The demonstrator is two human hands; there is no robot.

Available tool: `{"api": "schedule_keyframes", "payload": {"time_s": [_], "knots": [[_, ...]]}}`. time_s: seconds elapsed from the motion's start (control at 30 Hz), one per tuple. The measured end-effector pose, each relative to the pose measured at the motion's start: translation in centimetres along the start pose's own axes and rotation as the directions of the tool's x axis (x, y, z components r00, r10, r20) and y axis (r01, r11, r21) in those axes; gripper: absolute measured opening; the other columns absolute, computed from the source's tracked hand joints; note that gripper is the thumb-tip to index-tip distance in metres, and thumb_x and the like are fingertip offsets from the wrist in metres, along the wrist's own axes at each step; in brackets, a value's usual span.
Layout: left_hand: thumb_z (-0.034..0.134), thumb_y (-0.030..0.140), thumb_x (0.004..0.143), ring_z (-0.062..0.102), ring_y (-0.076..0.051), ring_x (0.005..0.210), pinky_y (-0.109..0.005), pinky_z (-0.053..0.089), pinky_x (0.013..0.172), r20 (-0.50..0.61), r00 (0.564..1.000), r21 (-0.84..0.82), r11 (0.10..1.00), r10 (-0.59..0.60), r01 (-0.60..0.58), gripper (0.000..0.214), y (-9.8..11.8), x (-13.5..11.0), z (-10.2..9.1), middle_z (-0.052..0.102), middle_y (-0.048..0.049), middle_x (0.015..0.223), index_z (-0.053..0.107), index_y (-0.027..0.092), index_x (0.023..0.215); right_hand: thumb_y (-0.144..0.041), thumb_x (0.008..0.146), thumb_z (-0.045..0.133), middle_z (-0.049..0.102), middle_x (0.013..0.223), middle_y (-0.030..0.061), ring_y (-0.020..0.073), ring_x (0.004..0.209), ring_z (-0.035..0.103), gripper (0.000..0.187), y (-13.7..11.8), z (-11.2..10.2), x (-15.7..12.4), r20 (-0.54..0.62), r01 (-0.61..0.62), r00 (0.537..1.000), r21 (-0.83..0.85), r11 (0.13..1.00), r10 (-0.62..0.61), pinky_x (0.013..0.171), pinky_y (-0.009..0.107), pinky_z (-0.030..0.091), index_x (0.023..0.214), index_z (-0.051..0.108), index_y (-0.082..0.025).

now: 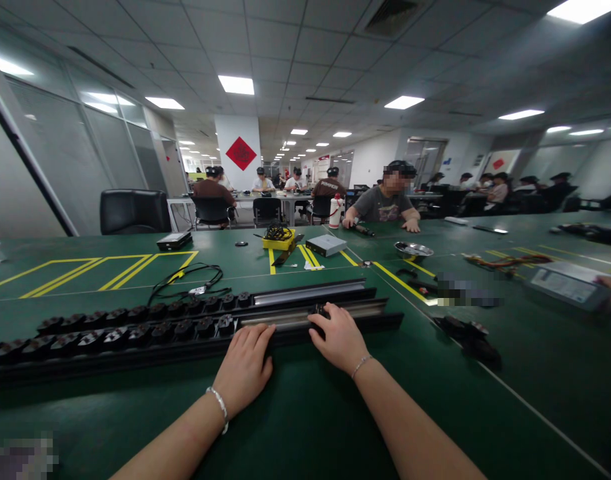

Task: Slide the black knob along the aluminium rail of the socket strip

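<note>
Two long black power-track rails [385, 321] lie side by side across the green table, with several black socket modules [162, 331] seated along their left and middle parts. The right stretches show a bare metallic channel. My left hand [242, 360] has its fingers curled over the near rail's front edge, thumb on the near side. On the same rail, further right, my right hand [339, 337] pinches a small black socket module [316, 310] at the channel. The fingers partly cover this piece.
Beyond the rails lie a black cable [190, 283], a yellow tray of cables [278, 240], a grey box [326, 245] and a metal bowl [414, 250]. Black parts [468, 340] and a grey power unit [568, 287] are at right. Across the table sits a person [385, 200].
</note>
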State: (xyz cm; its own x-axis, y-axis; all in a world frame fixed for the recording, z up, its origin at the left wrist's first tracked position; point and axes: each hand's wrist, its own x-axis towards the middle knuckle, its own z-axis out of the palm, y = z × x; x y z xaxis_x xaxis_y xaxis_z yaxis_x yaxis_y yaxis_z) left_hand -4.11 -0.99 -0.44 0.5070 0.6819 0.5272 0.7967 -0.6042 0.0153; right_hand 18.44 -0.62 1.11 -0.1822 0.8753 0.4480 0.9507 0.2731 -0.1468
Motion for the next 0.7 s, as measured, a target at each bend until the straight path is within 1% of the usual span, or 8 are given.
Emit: {"api": "schedule_keyframes", "payload": {"time_s": [0.23, 0.47, 0.7], "knots": [[0.047, 0.016, 0.073, 0.046, -0.024, 0.107, -0.043, 0.033, 0.096, 0.003, 1.0, -0.003, 1.0, -0.003, 0.003, 0.05, 0.03, -0.02, 0.04, 0.05, -0.0083, 0.115, 0.039, 0.019, 0.122, -0.036, 0.079, 0.046, 0.05, 0.108, 0.0096, 0.0223, 0.108, 0.041, 0.031, 0.03, -0.14, 0.03, -0.01, 0.016, 1.0, -0.009, 1.0, -0.016, 0.093, 0.038, 0.028, 0.105, 0.06, -0.026], [0.047, 0.016, 0.073, 0.046, -0.024, 0.106, -0.044, 0.034, 0.095, -0.003, 1.0, -0.003, 1.0, -0.003, 0.003, 0.049, 0.13, 0.09, -0.1, 0.05, -0.0082, 0.115, 0.04, 0.02, 0.121, -0.031, 0.076, 0.049, 0.048, 0.109, 0.0091, 0.0225, 0.108, 0.04, 0.031, 0.25, -0.03, 0.03, -0.004, 0.013, 1.0, -0.01, 1.0, -0.013, 0.093, 0.037, 0.029, 0.105, 0.059, -0.026], [0.046, 0.016, 0.073, 0.047, -0.024, 0.105, -0.044, 0.034, 0.095, -0.003, 1.0, -0.014, 1.0, -0.002, 0.002, 0.049, 0.14, 0.06, -0.2, 0.051, -0.0087, 0.114, 0.04, 0.019, 0.121, -0.029, 0.074, 0.05, 0.047, 0.107, 0.0078, 0.0206, 0.105, 0.043, 0.031, 0.37, -0.15, 0.1, -0.002, 0.01, 1.0, 0.008, 1.0, -0.01, 0.091, 0.033, 0.033, 0.104, 0.06, -0.026]]}}
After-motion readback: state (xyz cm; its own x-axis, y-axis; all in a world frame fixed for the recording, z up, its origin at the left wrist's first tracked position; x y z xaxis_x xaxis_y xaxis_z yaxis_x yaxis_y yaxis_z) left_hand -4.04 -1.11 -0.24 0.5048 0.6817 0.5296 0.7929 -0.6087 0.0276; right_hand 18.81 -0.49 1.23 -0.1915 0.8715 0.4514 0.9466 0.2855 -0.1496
